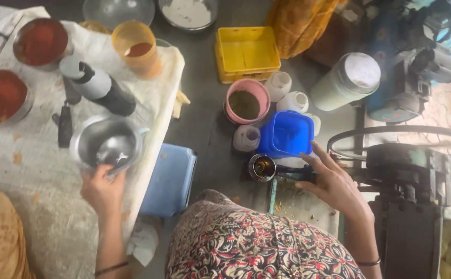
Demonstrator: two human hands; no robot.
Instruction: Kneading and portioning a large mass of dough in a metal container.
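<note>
Head view, looking straight down over a person in a floral-print garment.

Left hand [103,190]: fingers curled over the near rim of a steel bowl [106,143], gripping it; the bowl sits on a white cloth [39,206] spread over the left-hand surface.

Right hand [335,184]: fingers closed round the dark handle of a small steel ladle-cup [262,167], whose round mouth faces up and shows dark liquid inside; it is held just below a blue square container [286,134].

On the cloth: two steel bowls of red powder [40,41] [1,96], an orange plastic tumbler [137,49] with reddish contents, a grey-and-black bottle [97,88] lying on its side just above the held bowl.

On the dark floor: a pink cup of brown-green powder [246,102], a yellow crate [247,53], small white jars [292,101] beside the blue container, a tall pale canister [346,81], a blue lid [169,179] beside the cloth's edge.

Far right: a dark machine with a belt [406,175].
</note>
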